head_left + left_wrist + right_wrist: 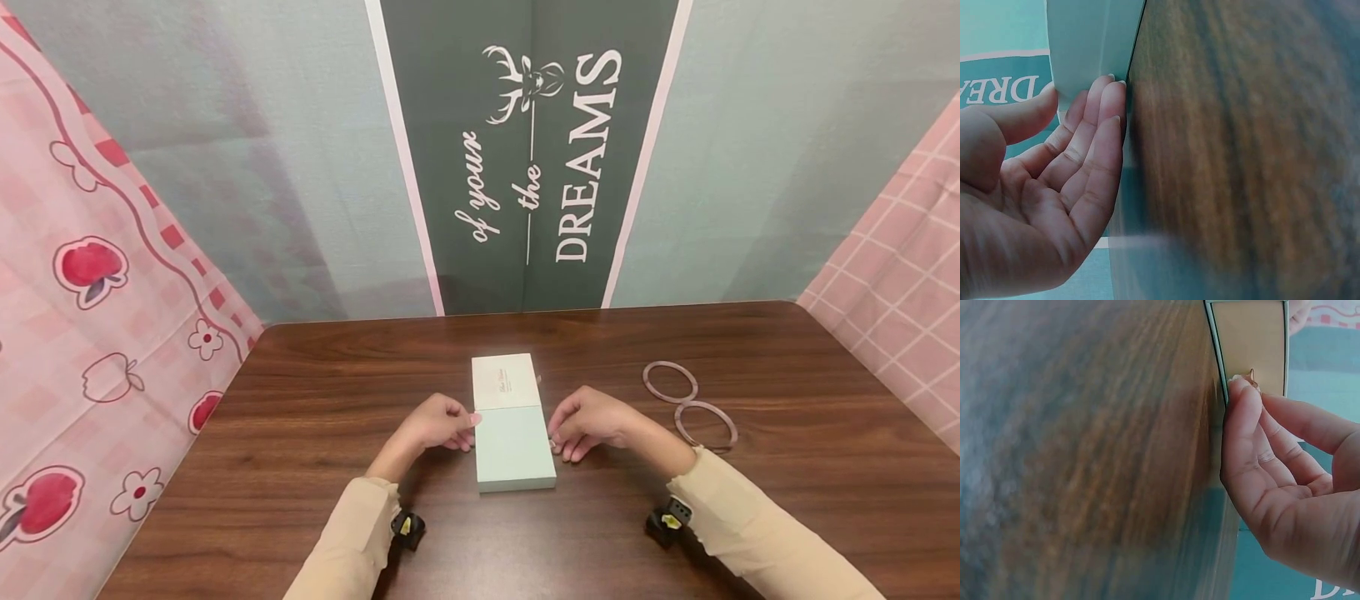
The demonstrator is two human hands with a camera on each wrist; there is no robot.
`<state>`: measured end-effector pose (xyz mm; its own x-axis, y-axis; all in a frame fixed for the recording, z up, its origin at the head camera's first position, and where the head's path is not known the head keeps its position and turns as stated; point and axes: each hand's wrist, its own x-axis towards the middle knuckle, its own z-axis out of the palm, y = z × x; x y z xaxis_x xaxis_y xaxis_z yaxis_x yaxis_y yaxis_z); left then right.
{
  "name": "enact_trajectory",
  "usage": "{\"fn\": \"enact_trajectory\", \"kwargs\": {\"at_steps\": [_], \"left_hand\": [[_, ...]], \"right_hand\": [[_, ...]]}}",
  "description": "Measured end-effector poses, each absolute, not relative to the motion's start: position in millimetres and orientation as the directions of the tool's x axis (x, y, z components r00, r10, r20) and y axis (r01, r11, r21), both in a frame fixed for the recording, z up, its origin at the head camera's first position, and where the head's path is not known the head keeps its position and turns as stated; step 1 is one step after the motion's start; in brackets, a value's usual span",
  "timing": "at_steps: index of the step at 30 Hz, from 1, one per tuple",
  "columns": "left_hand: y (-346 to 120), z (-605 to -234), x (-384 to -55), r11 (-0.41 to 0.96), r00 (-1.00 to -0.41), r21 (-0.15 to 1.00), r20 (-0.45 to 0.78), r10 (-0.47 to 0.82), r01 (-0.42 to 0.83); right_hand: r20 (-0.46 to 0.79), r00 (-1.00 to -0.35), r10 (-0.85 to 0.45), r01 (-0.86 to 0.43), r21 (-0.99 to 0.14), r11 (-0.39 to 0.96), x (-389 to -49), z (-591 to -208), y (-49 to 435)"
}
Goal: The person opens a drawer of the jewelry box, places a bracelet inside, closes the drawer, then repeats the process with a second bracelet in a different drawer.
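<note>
A pale mint box [513, 446] lies flat on the table. Against its far edge lies a cream panel [504, 381] with fine print; whether the two are joined I cannot tell. My left hand [442, 421] holds the box's left side, thumb at the top edge and fingertips low on the side [1088, 44]. On the opposite side, a tan drawer front [1250, 337] sits within the mint frame. There my right hand [588, 423] pinches a small ribbon pull [1252, 376] between thumb and forefinger.
Two pale pink bangles, a far one [647, 383] and a near one [735, 435], lie touching to the right, beyond my right forearm. The brown wooden table [337, 367] ends at a printed cloth backdrop [330, 183]. Pink patterned cloths hang at both sides.
</note>
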<state>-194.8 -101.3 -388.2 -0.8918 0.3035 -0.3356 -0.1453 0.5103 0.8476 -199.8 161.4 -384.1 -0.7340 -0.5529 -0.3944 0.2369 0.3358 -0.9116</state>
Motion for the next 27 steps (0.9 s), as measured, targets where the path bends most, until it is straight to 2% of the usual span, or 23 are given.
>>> {"fn": "enact_trajectory", "kwargs": {"at_steps": [12, 27], "left_hand": [[-103.6, -388.9, -192.4, 0.504, -0.888, 0.852, -0.336, 0.315, -0.143], [-107.3, -398.9, -183.1, 0.504, -0.896, 0.857, -0.303, 0.325, -0.107]], "right_hand": [[-0.409, -0.737, -0.538, 0.267, -0.907, 0.325, -194.5, -387.1, 157.6], [-0.368, -0.758, -0.539, 0.234, -0.924, 0.302, -182.4, -400.0, 154.2]]}}
